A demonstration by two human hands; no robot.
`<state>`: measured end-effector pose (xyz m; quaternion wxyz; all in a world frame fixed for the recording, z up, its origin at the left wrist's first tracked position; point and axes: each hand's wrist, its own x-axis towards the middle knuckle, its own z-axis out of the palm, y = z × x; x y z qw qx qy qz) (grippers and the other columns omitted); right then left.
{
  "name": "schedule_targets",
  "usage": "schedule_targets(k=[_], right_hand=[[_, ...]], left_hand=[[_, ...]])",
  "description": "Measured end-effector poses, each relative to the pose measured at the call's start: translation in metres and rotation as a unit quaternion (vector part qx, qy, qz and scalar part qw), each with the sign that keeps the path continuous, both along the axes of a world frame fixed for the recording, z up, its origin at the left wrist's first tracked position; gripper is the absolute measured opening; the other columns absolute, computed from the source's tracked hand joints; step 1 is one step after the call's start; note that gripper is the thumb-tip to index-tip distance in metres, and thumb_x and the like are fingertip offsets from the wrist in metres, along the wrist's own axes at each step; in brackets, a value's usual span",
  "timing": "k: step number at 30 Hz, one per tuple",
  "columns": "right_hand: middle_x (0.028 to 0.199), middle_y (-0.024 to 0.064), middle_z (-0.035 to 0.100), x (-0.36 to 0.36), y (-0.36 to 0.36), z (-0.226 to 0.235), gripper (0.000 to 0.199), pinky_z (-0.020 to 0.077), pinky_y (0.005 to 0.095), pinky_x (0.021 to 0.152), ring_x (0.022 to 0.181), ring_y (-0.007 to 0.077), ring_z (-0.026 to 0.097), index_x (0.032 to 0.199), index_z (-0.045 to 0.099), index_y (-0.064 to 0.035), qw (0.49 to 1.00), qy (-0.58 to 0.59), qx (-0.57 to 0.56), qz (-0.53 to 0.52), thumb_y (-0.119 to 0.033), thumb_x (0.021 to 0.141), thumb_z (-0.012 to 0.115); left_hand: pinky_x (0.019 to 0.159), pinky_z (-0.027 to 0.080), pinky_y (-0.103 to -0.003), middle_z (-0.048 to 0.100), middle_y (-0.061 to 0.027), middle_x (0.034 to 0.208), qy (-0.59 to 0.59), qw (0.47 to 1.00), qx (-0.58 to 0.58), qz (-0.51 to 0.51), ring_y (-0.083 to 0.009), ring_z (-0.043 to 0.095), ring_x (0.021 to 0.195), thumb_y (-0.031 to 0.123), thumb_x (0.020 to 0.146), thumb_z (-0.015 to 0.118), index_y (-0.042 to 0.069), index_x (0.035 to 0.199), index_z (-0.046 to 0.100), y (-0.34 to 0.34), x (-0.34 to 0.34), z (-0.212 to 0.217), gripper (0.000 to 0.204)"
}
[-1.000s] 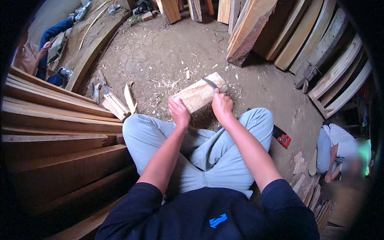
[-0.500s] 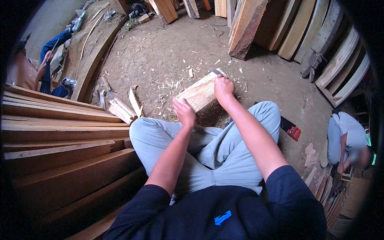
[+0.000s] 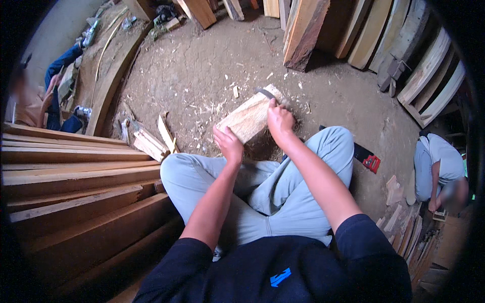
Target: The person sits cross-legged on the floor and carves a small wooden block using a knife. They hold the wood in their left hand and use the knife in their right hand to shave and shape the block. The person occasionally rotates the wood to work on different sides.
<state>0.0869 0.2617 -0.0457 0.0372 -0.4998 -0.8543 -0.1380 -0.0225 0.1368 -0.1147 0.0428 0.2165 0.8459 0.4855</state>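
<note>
Wood block point(image 3: 248, 117): pale, rough-hewn, oblong, tilted with its far end raised, propped above the dirt floor point(image 3: 202, 65) in front of the crossed legs in light grey trousers point(image 3: 283, 192). Fresh-cut face turned upward, grain coarse and splintery. Clamped at its near lower corner by the left hand point(image 3: 228, 144), fingers wrapped over the edge. Right hand point(image 3: 279, 120) closed round a dark curved blade point(image 3: 266, 93) pressed against the block's far upper end; handle hidden in the fist.

Just beyond the grip, pale chips and shavings point(image 3: 222, 103) scattered over the dirt. Left of the left hand, a few short split sticks point(image 3: 151, 144) lying on the ground, with a small metal tool point(image 3: 125, 132) beside them. Further left, a stack of long planks point(image 3: 76, 182). Right of the right hand, past the knee, a small red and black object point(image 3: 370, 161) on the floor. Far beyond the block, thick boards point(image 3: 303, 35) leaning upright. Another person in a pale shirt point(image 3: 439, 161) crouched at the far right, and a second person point(image 3: 30, 101) seated at the far left, both well apart from the grip.
</note>
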Motion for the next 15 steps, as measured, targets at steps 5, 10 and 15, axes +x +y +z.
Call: schedule_targets(k=[5,10,15], right_hand=[[0.078,0.0158,0.07,-0.022,0.015,0.003,0.027,0.0579,0.0336,0.052,0.066,0.0224,0.072,0.112,0.065,-0.001,0.999,0.005,-0.03,-0.01,-0.009,0.089,0.054],[0.082,0.0194,0.071,0.013,-0.013,0.033,0.028,0.0586,0.0388,0.056,0.071,0.0287,0.073,0.116,0.064,-0.0019,0.995,0.037,-0.092,0.018,-0.008,0.092,0.051],[0.084,0.0216,0.07,0.016,-0.006,0.022,0.032,0.0594,0.0393,0.058,0.07,0.0306,0.073,0.122,0.061,-0.0028,0.996,0.019,-0.084,-0.006,-0.007,0.093,0.048]], left_hand=[[0.106,0.032,-0.05,0.046,-0.0341,0.133,0.016,1.0,-0.02,0.003,-0.0483,0.044,0.123,0.03,0.103,0.041,-0.01,0.14,0.033,0.001,-0.002,-0.007,0.055],[0.104,0.033,-0.05,0.047,-0.0334,0.13,0.024,1.0,-0.012,0.006,-0.0481,0.045,0.121,0.03,0.103,0.04,-0.009,0.139,0.035,-0.001,-0.005,-0.006,0.053],[0.104,0.033,-0.05,0.046,-0.0337,0.132,0.001,1.0,-0.016,0.001,-0.0482,0.044,0.122,0.031,0.103,0.04,-0.01,0.139,0.034,0.0,-0.002,-0.001,0.055]])
